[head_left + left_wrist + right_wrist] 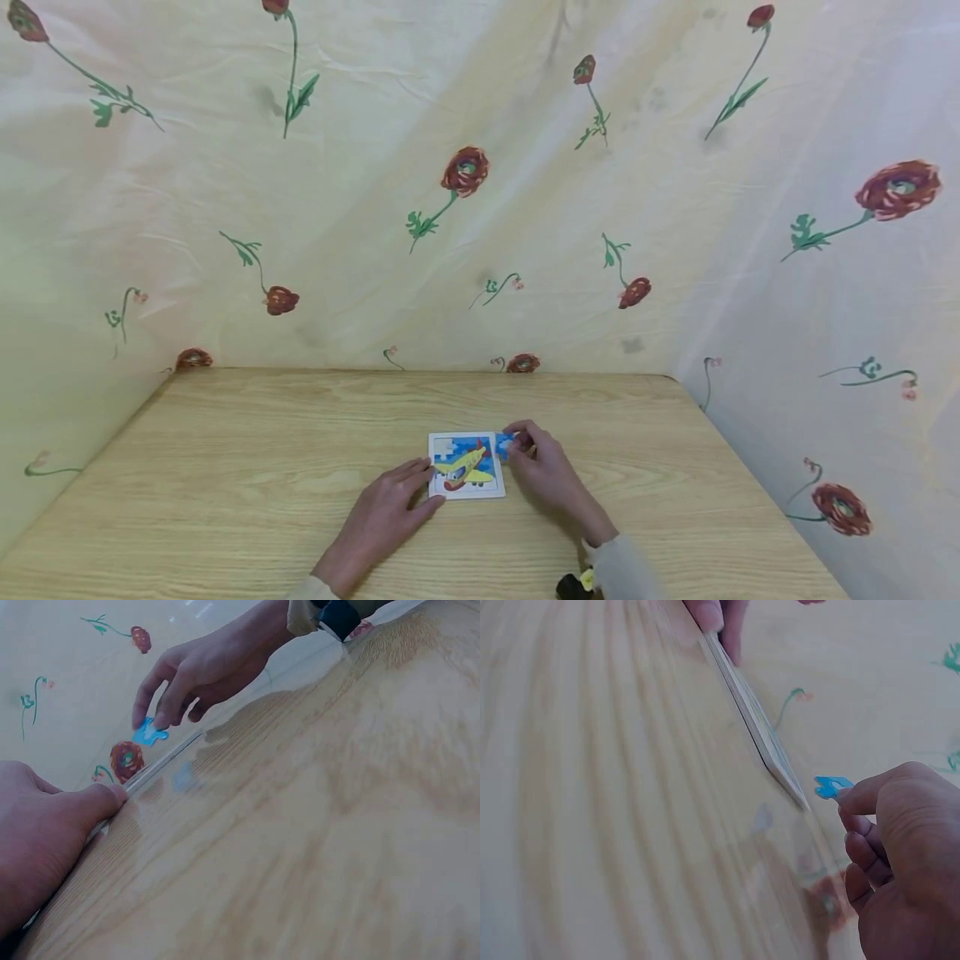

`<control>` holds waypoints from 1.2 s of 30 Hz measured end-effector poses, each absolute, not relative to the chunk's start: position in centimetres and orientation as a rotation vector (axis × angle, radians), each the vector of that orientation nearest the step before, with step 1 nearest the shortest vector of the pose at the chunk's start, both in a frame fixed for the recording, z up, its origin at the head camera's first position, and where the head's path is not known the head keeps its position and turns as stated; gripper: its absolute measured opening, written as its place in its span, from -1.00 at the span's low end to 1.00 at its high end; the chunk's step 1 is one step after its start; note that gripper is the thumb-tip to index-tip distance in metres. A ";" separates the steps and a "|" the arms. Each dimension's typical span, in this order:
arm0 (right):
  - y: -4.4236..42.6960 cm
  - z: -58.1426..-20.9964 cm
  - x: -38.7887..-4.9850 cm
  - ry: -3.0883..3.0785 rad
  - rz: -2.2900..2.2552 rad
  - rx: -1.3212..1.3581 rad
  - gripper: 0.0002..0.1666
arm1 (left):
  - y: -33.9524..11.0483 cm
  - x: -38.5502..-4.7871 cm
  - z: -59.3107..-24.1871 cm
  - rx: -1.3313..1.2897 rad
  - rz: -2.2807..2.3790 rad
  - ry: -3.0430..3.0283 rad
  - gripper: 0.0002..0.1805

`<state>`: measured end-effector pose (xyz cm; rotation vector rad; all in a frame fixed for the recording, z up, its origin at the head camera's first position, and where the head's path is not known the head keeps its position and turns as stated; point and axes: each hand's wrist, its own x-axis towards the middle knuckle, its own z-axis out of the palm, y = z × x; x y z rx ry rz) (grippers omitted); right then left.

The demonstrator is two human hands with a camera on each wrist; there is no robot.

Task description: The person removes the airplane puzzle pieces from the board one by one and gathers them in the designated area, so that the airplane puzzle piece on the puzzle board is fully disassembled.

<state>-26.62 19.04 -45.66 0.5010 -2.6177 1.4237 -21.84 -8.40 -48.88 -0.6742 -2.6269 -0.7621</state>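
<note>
A small jigsaw puzzle [480,492] in a white frame lies on the table, showing a yellow airplane on blue. A whitish patch is visible at its upper left. My left hand [390,504] rests at the puzzle's left side, fingers on the left edge and thumb at the near left corner. My right hand [549,475] pinches a blue and white puzzle piece [150,733] between thumb and fingertips. In the right wrist view the puzzle piece [832,787] is held above the table, just off the end of the puzzle's frame [769,754].
The wooden table [262,450] has a glossy surface that reflects the piece. Cream flowered cloth [360,183] hangs behind it and along both sides. A dark wrist strap with a yellow part [576,583] shows by the right sleeve.
</note>
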 end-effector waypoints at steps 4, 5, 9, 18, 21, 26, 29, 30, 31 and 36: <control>20.5 -45.8 -26.6 -2.618 1.368 0.467 -0.69 | -8.4 -21.8 -48.9 -0.666 -0.772 -2.625 -0.47; 20.7 -45.8 -26.5 -2.619 1.353 0.464 -0.69 | -8.4 -21.8 -49.0 -0.664 -0.774 -2.625 -0.47; 21.7 -45.8 -26.3 -2.628 1.339 0.455 -0.70 | -8.4 -21.8 -48.9 -0.657 -0.772 -2.633 -0.47; 22.8 -46.0 -26.5 -2.634 1.293 0.484 -0.74 | -8.5 -21.7 -48.9 -0.641 -0.792 -2.640 -0.47; 22.9 -45.9 -26.5 -2.630 1.278 0.495 -0.76 | -8.5 -21.7 -48.9 -0.636 -0.810 -2.651 -0.46; 22.8 -45.8 -26.5 -2.680 1.182 0.429 -0.78 | -8.4 -21.7 -48.9 -0.612 -0.845 -2.686 -0.47; 22.7 -45.8 -26.6 -2.726 1.104 0.380 -0.79 | -8.4 -21.7 -48.9 -0.604 -0.854 -2.697 -0.48; 22.6 -45.8 -26.6 -2.741 1.086 0.364 -0.79 | -8.4 -21.7 -48.9 -0.602 -0.854 -2.699 -0.48; 22.6 -45.8 -26.6 -2.754 1.066 0.350 -0.80 | -8.4 -21.7 -48.9 -0.599 -0.855 -2.701 -0.48; 22.5 -45.7 -26.6 -2.793 1.009 0.286 -0.81 | -8.3 -21.8 -48.8 -0.593 -0.857 -2.708 -0.48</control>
